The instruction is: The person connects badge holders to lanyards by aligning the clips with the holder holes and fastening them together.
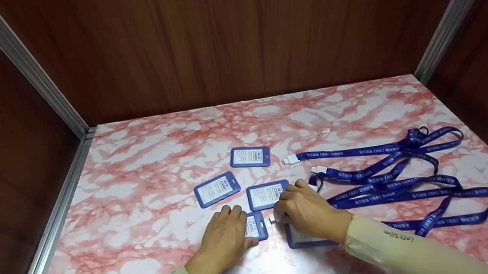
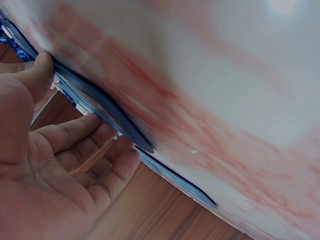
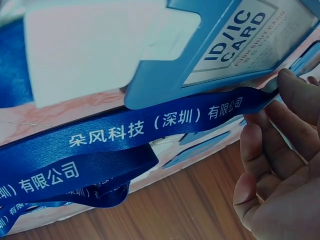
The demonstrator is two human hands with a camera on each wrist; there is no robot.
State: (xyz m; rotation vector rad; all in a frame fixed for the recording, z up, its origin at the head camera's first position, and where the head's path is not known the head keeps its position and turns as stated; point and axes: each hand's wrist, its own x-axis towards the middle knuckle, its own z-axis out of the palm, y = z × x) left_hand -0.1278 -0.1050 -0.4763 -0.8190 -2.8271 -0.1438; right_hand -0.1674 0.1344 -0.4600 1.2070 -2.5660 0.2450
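Observation:
In the head view my left hand point(image 1: 224, 233) holds a blue ID card holder point(image 1: 262, 230) near the front middle. The left wrist view shows the thumb at one edge of this card holder point(image 2: 107, 102) and fingers at the other. My right hand point(image 1: 303, 205) pinches a blue lanyard point(image 3: 165, 122) between thumb and finger. Just left of those fingertips a white clip point(image 1: 274, 217) points at the held card holder. Beneath the right wrist lies another card holder point(image 1: 297, 238), partly hidden; in the right wrist view a white clip point(image 3: 75, 50) overlaps its end.
Three more card holders lie beyond the hands: one far point(image 1: 250, 156), one left point(image 1: 217, 189), one point(image 1: 267, 196) by the right fingers. Several lanyards point(image 1: 356, 152) spread rightward, some overlapping. Dark wood panels point(image 1: 229, 34) surround the marbled tabletop point(image 1: 140, 147).

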